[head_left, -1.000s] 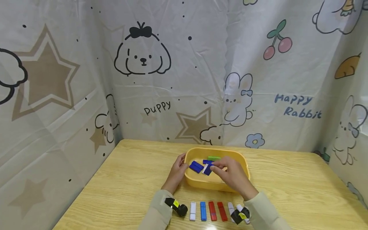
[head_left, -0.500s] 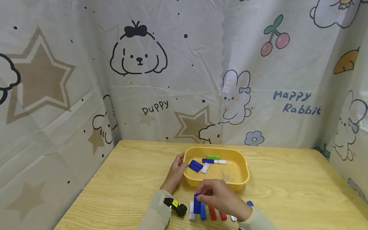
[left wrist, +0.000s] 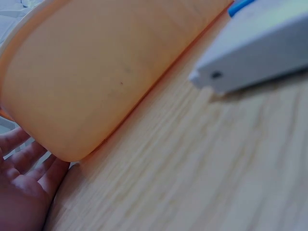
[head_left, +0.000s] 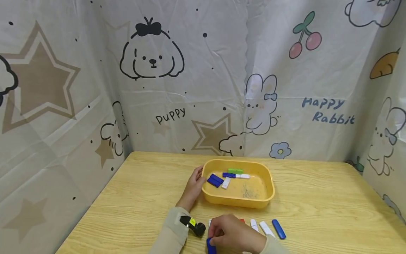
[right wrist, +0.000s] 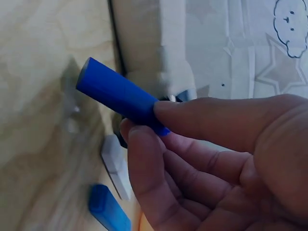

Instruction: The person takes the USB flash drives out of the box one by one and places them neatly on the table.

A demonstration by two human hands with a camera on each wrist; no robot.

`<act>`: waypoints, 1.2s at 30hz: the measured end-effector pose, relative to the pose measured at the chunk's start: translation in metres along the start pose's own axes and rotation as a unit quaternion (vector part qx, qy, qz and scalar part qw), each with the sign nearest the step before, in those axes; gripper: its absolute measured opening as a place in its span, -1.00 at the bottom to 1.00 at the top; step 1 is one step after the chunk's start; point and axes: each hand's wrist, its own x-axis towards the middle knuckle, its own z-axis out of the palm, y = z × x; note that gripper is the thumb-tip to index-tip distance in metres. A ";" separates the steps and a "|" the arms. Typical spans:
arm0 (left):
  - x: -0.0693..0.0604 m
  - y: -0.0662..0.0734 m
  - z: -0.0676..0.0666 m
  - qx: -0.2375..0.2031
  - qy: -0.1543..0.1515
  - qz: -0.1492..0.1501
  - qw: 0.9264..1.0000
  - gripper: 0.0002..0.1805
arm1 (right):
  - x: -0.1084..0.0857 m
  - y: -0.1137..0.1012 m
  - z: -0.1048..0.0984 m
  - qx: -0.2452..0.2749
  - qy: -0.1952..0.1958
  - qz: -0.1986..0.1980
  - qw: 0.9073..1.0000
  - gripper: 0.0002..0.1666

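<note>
My right hand (head_left: 236,233) pinches a dark blue oblong plastic piece (head_left: 210,246) between thumb and fingertips, low over the near table edge. In the right wrist view the blue piece (right wrist: 118,94) sticks out past the fingertips, held off the table. My left hand (head_left: 192,185) rests at the left end of a yellow plastic tray (head_left: 238,202); its fairly straight fingers touch the outer wall in the left wrist view. Inside the tray lie several more pieces: dark blue ones (head_left: 215,180), white ones (head_left: 226,183) and a green one (head_left: 235,171).
A row of similar pieces lies in front of the tray, partly hidden by my right hand: white (head_left: 254,225), another white (head_left: 267,229), and a blue one (head_left: 279,229) at the right end. A patterned curtain (head_left: 177,88) stands behind the wooden table (head_left: 142,194).
My right hand has lifted the dark blue piece out of the tray and brought it toward the near table edge, over the row's left part. My left hand stays at the tray.
</note>
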 end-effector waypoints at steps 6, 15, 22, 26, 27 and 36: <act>0.001 0.000 0.001 -0.005 0.000 -0.003 1.000 -0.40 | -0.003 0.001 0.008 -0.015 -0.017 0.034 0.999 -0.92; -0.001 0.002 0.003 -0.015 -0.005 0.002 1.000 -0.40 | -0.006 0.003 0.009 -0.076 -0.037 0.020 0.996 -0.93; 0.000 0.001 0.002 -0.017 -0.005 0.005 1.000 -0.40 | -0.005 0.004 0.009 -0.061 -0.041 0.033 0.997 -0.93; 0.000 0.001 0.001 -0.016 -0.005 0.006 1.000 -0.40 | -0.004 0.004 0.008 -0.055 -0.045 0.043 0.997 -0.94; 0.000 0.001 0.001 -0.017 -0.006 0.006 1.000 -0.40 | -0.004 0.004 0.008 -0.054 -0.046 0.044 0.996 -0.94; -0.002 0.002 0.000 -0.011 -0.003 0.001 1.000 -0.39 | -0.004 0.002 0.008 -0.044 -0.056 0.063 0.995 -0.92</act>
